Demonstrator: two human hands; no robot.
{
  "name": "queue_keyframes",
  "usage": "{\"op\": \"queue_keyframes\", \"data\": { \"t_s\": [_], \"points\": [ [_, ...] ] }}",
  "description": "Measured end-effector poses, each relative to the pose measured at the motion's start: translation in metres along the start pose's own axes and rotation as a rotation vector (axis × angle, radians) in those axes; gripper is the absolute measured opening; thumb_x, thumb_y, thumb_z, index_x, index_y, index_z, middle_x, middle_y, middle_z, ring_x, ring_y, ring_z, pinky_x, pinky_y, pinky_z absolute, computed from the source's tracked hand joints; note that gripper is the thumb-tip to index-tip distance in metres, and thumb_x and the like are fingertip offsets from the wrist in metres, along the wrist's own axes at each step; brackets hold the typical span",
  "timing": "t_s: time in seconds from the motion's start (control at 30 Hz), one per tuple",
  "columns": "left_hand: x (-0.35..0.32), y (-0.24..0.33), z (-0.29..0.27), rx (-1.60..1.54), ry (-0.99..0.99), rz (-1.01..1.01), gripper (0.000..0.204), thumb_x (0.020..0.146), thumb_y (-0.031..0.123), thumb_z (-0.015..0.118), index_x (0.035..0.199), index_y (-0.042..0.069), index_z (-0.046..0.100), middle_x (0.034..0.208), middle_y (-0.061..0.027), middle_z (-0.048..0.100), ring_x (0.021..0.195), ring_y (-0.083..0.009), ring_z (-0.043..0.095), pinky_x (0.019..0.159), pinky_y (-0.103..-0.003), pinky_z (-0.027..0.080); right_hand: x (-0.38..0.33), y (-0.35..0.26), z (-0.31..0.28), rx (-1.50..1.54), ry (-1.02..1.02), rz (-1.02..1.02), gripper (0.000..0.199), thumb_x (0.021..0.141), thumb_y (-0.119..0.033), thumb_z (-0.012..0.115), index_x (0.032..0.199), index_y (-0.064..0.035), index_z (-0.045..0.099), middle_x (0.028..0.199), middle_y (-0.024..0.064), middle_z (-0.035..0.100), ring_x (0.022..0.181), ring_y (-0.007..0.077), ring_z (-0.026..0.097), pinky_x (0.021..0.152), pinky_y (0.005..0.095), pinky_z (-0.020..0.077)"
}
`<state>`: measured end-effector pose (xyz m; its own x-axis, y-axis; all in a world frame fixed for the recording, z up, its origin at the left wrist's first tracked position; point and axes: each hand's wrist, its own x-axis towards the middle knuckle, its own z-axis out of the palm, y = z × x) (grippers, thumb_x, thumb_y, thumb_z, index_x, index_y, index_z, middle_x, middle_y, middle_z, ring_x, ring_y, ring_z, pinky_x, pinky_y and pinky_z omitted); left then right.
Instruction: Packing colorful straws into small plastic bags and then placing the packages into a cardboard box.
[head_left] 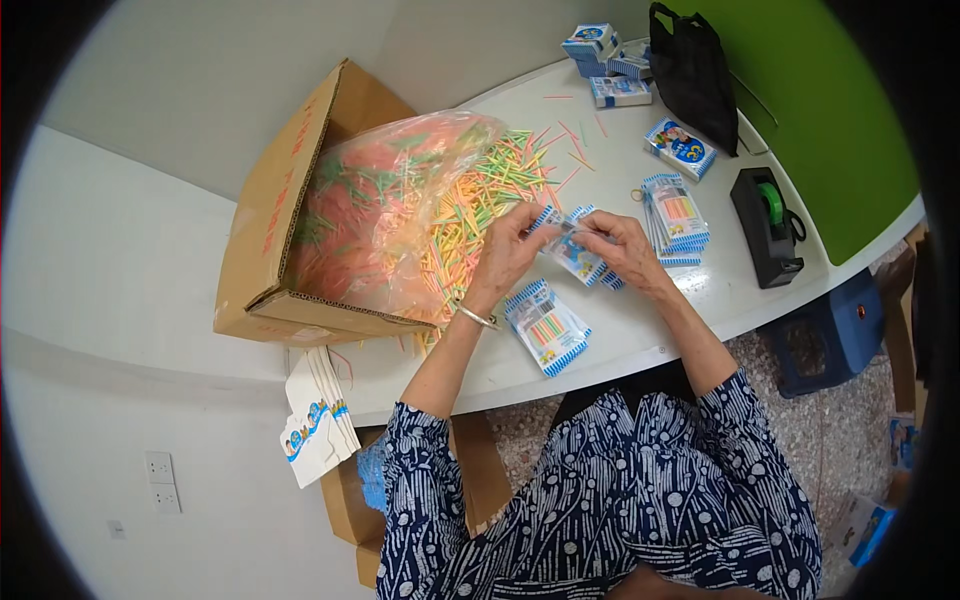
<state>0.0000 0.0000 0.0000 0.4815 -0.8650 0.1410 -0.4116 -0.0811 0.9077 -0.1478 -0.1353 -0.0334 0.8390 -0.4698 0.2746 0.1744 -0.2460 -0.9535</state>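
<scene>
On the desk [630, 345], the carton [265, 220] lies at left, sticks [465, 225] spilling out to its right. Farther right, the packet [578, 262] is between left hand [508, 250] and right hand [622, 250]. The near pile [547, 325] lies before it, the side pile [678, 212] rightward, then the dispenser [757, 230]; the bag [692, 80] is behind.

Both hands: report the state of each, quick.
Left hand: closed, thumb and fingers pinching the top of a packet.
Right hand: closed, pinching what looks like the same packet from the other side.
</scene>
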Motion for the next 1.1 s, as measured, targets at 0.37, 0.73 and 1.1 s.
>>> {"op": "queue_keyframes", "data": {
  "t_s": [0.37,0.73,1.1],
  "points": [
    [-0.007,0.007,0.008,0.222,0.062,0.021,0.010,0.082,0.007,0.064,0.081,-0.002,0.061,0.065,0.0003,0.057,0.061,-0.0043,0.047,0.054,-0.022,0.037,-0.001,0.000,-0.002,-0.001,-0.120,0.095,0.025,0.087,-0.017,0.059,0.073,0.0029,0.056,0.056,0.0004,0.045,0.055,0.0059,0.039,0.049,0.0270,0.0331],
    [-0.006,0.000,0.003,0.159,0.033,0.009,0.012,0.082,0.009,0.066,0.075,0.001,0.059,0.063,0.0024,0.053,0.060,-0.0041,0.044,0.053,-0.022,0.035,0.000,0.000,-0.002,-0.084,-0.139,0.033,0.027,0.089,-0.020,0.057,0.075,0.0029,0.056,0.056,0.0040,0.045,0.054,0.0087,0.039,0.049,0.0286,0.0323],
    [-0.005,0.009,-0.008,0.238,-0.073,-0.088,0.011,0.082,0.010,0.067,0.077,0.001,0.062,0.065,0.0040,0.054,0.062,-0.0029,0.045,0.054,-0.020,0.035,-0.001,0.004,-0.005,0.011,-0.185,0.083,0.028,0.087,-0.023,0.058,0.075,0.0028,0.060,0.056,0.0029,0.049,0.055,0.0080,0.041,0.050,0.0278,0.0335]
  ]
}}
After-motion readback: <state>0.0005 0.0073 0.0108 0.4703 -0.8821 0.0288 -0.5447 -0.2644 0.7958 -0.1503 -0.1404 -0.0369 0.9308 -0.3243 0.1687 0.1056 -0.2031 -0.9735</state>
